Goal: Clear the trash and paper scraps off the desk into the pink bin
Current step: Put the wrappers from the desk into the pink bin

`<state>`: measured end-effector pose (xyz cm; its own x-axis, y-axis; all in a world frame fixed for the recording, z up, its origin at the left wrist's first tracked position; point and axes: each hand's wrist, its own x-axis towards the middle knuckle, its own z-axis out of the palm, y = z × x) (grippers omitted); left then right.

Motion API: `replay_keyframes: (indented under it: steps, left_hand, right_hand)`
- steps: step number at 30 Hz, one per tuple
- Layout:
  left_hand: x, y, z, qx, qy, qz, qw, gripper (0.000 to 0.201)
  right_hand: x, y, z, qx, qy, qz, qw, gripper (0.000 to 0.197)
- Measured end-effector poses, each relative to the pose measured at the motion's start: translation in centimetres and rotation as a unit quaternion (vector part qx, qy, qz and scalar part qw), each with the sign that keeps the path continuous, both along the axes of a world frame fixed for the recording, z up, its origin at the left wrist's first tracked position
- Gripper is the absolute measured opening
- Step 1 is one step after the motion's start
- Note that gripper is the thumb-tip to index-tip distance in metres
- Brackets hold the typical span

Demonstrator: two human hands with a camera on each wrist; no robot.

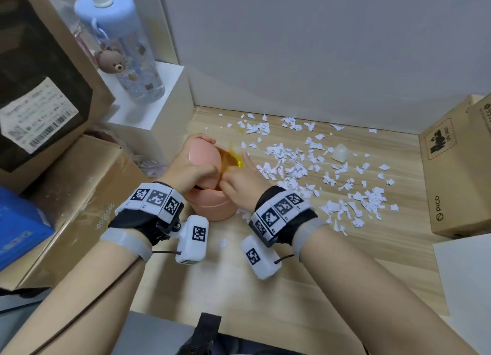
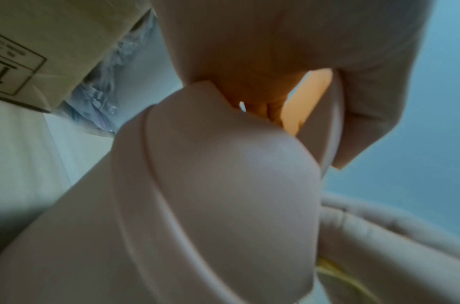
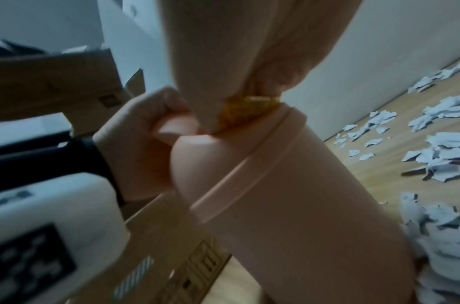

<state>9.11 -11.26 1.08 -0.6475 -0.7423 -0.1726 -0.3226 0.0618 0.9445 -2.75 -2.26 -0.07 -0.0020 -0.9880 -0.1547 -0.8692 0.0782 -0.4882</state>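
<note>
The pink bin (image 1: 212,206) stands on the wooden desk (image 1: 265,275) at its left side. My left hand (image 1: 191,166) grips the bin's domed swing lid (image 1: 204,152) and holds it tipped; the lid (image 2: 223,185) fills the left wrist view. My right hand (image 1: 239,176) pinches a yellow wrapper (image 1: 232,158) at the bin's opening. In the right wrist view the wrapper (image 3: 249,109) sits between my fingers and the bin's rim. White paper scraps (image 1: 287,158) lie scattered to the right of the bin. A small yellow bit (image 1: 240,130) lies behind it.
A crumpled translucent piece (image 1: 340,152) sits among the scraps. Cardboard boxes (image 1: 79,190) are stacked on the left, and a PICO box (image 1: 451,182) stands at the right edge. A white block (image 1: 159,120) behind the bin carries a blue-lidded bottle (image 1: 127,49).
</note>
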Motion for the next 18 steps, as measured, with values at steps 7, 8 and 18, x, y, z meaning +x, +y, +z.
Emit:
replay_keyframes:
  steps: [7, 8, 18]
  left_hand:
    - [0.5, 0.2, 0.0, -0.020, -0.013, -0.034, 0.999, 0.077]
    - [0.6, 0.1, 0.0, -0.020, -0.016, -0.033, 0.999, 0.077]
    - [2.5, -0.6, 0.2, -0.014, -0.021, -0.022, 0.999, 0.076]
  right_hand:
    - [0.9, -1.4, 1.2, 0.180, 0.099, 0.063, 0.977, 0.031]
    - [0.9, -1.8, 1.3, 0.184, 0.089, 0.057, 0.977, 0.031]
    - [0.3, -0.4, 0.4, -0.166, -0.007, -0.082, 0.983, 0.013]
